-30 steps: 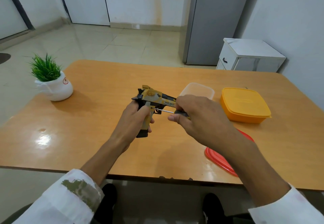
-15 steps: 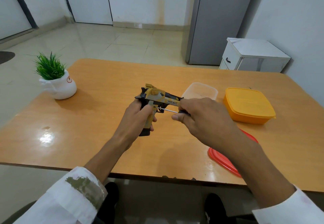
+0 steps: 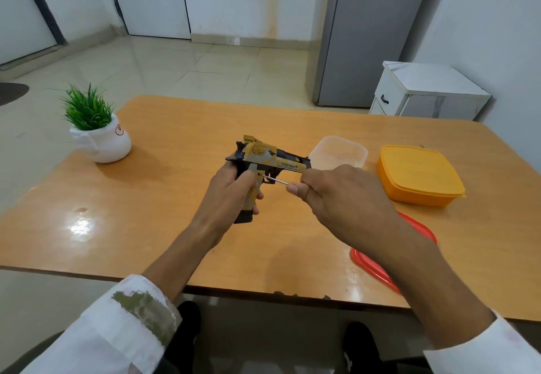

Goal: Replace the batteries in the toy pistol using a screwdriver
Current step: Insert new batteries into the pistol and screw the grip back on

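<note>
**Loosening the cover screw.** The left hand (image 3: pixel 231 192) grips the pistol (image 3: pixel 275 160) by its handle, over the table (image 3: pixel 164 207). Whether the butt touches the top cannot be told. The barrel points toward the right hand (image 3: pixel 336 195), which is closed round the screwdriver (image 3: pixel 273 179). The tool's handle is hidden in the fist, and only the thin shaft shows. It runs from the right thumb across to the pistol's side, just above the left thumb. The tip appears seated there, but the screw is too small to make out.

No cover or batteries are in view, so the task is judged to be at an early stage. The next move calls for the shaft to stay in line with the screw and for steady inward pressure during the twist. The left hand must brace against the turn, since a slip would send the tip toward the left thumb.

A clear box (image 3: pixel 339 151) and an orange box (image 3: pixel 418 174) lie beyond the right hand, and a red lid (image 3: pixel 374 265) lies under its forearm.
</note>
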